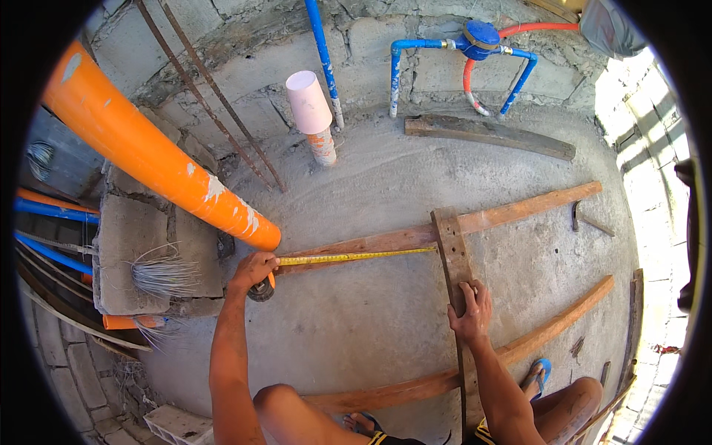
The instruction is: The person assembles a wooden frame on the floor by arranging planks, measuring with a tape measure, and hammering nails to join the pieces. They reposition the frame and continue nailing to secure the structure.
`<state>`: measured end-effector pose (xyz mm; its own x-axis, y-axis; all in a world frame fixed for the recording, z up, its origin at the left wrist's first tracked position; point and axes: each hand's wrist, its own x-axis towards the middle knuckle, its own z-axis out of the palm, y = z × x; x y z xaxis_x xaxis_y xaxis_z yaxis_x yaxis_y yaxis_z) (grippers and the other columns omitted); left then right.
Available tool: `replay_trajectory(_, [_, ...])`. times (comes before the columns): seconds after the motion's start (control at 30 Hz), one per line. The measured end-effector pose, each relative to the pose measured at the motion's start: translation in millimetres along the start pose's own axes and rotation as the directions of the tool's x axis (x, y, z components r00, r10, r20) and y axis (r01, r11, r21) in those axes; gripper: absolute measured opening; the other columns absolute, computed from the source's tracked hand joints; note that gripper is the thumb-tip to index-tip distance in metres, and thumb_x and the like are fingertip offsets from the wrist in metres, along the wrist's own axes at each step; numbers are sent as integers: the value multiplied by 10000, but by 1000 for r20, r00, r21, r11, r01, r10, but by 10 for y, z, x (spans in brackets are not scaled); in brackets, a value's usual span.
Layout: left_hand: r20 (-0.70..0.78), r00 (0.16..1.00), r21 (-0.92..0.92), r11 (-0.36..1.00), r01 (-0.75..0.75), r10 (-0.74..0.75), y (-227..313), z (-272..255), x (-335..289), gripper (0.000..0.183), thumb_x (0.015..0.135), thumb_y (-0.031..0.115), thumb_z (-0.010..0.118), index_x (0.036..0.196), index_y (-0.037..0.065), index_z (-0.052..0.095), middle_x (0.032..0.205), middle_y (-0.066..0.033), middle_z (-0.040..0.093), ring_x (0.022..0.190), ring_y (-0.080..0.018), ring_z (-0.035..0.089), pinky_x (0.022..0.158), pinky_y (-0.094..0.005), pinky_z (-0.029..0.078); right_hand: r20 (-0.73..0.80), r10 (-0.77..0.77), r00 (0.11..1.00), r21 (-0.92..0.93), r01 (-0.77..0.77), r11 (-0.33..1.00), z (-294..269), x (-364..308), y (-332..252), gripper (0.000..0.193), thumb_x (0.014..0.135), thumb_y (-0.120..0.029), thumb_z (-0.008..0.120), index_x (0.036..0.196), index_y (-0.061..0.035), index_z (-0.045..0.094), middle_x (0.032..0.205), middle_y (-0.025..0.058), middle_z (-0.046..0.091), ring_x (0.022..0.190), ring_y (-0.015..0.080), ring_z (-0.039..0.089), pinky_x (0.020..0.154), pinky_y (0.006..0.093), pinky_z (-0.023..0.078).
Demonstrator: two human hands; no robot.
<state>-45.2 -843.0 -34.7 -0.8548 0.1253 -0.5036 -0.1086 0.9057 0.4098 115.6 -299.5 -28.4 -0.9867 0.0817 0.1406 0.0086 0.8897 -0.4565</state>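
Note:
My left hand (254, 270) is closed around a tape measure, its dark and orange case (262, 288) showing below my fingers, close to the lower end of a thick orange pipe (159, 148). From it the yellow tape blade (356, 256) runs right, along a long wooden board (530, 208), and its far end meets a darker crosswise plank (449, 248). My right hand (472, 310) grips that plank, thumb on the left edge and bent fingers over the top. The plank lies across the long board and a second, nearer board (552, 330).
A hammer (586, 219) lies on the concrete floor at right. Along the back wall stand a pink cup over a pipe stub (309, 104), blue pipes with a meter (480, 38), and a loose timber (489, 137). Concrete blocks (133, 245) with wire bundles are at left.

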Motion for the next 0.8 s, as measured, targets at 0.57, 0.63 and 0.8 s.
replay_trajectory(0.57, [-92, 995, 9, 999, -43, 44, -115, 178, 46, 365, 938, 458, 568, 947, 147, 760, 931, -95, 744, 908, -298, 706, 822, -420, 519, 140, -404, 904, -212, 426, 879, 234, 1104, -302, 647, 792, -72, 731, 1402, -137, 526, 1254, 132, 535, 1158, 340, 570, 885, 456, 550])
replay_trajectory(0.63, [-127, 992, 63, 998, -1, 9, -61, 188, 41, 363, 937, 459, 569, 947, 152, 761, 921, -100, 743, 904, -305, 707, 820, -429, 520, 169, -395, 903, -191, 423, 886, 286, 1205, -302, 673, 793, -73, 730, 1425, -160, 515, 1282, 132, 523, 1184, 338, 555, 907, 456, 543])
replay_trajectory(0.8, [-118, 993, 96, 995, -7, 18, -71, 192, 33, 367, 942, 448, 565, 939, 132, 752, 913, -108, 737, 903, -303, 705, 815, -430, 516, 121, -301, 946, -221, 321, 921, 458, 1223, -183, 674, 833, -77, 678, 1465, -227, 496, 1309, 127, 507, 1193, 332, 553, 911, 476, 540])
